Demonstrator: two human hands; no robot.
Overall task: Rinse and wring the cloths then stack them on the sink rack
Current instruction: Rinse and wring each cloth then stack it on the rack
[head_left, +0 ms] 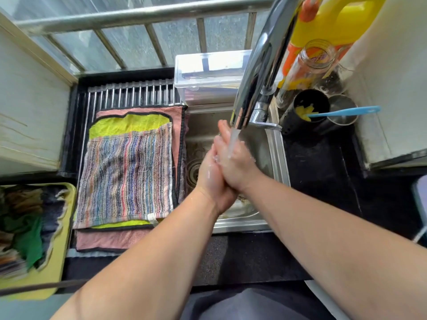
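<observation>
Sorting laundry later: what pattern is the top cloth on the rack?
Top cloth: thin multicoloured stripes; head view.

- The yellow tray (59, 257) runs off the left edge; the cloths (30, 227) heaped in it are blurred.
- The faucet (258, 72) and the yellow jug (335, 21) are cut off at the top.
- The right hand (235, 162) covers the palm of the left hand (211, 179); both hide part of the drain (193, 170).

Striped terry cloth (124, 176) sits on lime-green cloth (129, 123) on pink cloth (111, 241), all on steel roll-up rack (129, 95), left of steel sink (277, 158). Left hand (212, 181) and right hand (235, 162) are under chrome tap (254, 77). Yellow plastic tray (53, 269) is left of rack.
</observation>
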